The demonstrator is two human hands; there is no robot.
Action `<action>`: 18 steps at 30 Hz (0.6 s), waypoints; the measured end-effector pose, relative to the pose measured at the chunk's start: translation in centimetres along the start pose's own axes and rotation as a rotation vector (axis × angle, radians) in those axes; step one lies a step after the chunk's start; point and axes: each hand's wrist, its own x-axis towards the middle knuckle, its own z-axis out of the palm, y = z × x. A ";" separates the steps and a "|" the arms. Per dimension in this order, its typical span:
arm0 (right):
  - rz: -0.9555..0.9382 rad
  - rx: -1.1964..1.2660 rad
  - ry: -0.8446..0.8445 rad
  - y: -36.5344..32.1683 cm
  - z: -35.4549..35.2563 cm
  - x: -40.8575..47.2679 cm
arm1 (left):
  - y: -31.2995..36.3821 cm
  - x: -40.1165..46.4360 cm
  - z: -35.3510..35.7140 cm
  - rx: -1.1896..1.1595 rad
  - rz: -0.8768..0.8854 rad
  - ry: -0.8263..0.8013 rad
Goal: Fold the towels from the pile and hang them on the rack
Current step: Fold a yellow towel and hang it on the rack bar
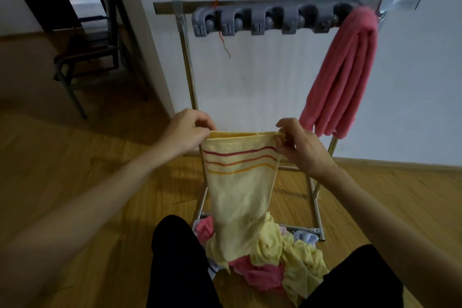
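Head view: both hands [186,130] [298,145] pinch yellow towel [237,182] above pile [270,260].

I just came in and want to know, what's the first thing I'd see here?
You'd first see the yellow towel with red and orange stripes, held up in the middle by its top corners, the left hand pinching one and the right hand the other. Next, the pink towel hangs at the rack's right end, and a colourful towel pile lies on the floor below.
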 end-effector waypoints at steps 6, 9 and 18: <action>-0.060 0.014 0.200 -0.4 -0.9 2.2 | 1.8 0.9 -2.6 -0.239 0.095 -0.245; -0.103 -0.011 0.189 -0.4 -1.1 2.7 | 1.9 1.3 -3.0 -0.217 0.131 -0.318; -0.119 -0.030 0.050 -1.5 -2.0 2.7 | 2.4 0.7 -3.5 -0.146 0.199 -0.579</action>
